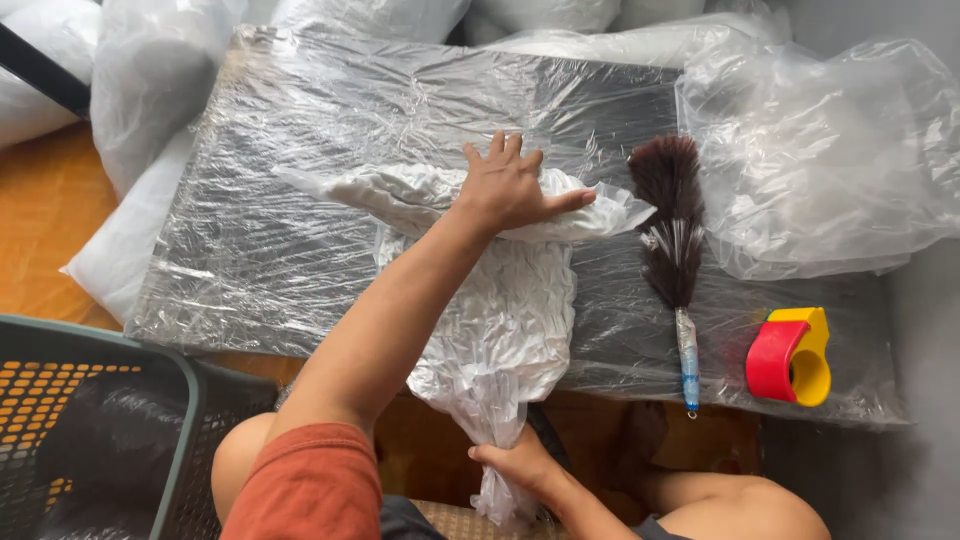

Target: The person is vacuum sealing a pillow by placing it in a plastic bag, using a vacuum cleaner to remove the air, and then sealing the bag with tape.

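Observation:
A crumpled white cloth in thin clear plastic (500,320) lies across a low table wrapped in clear film (290,220) and hangs over its near edge. My left hand (510,185) presses flat on the far end of this bundle, fingers spread. My right hand (515,462) grips the bundle's narrow lower end below the table edge. A dark brown feather duster (672,225) with a blue-and-clear handle lies just right of my left hand.
A red and yellow tape dispenser (790,358) sits at the table's right front. A loose clear plastic bag (830,150) lies at the right rear. White stuffed bags (150,80) crowd the far side. A dark mesh basket (90,430) stands at the near left.

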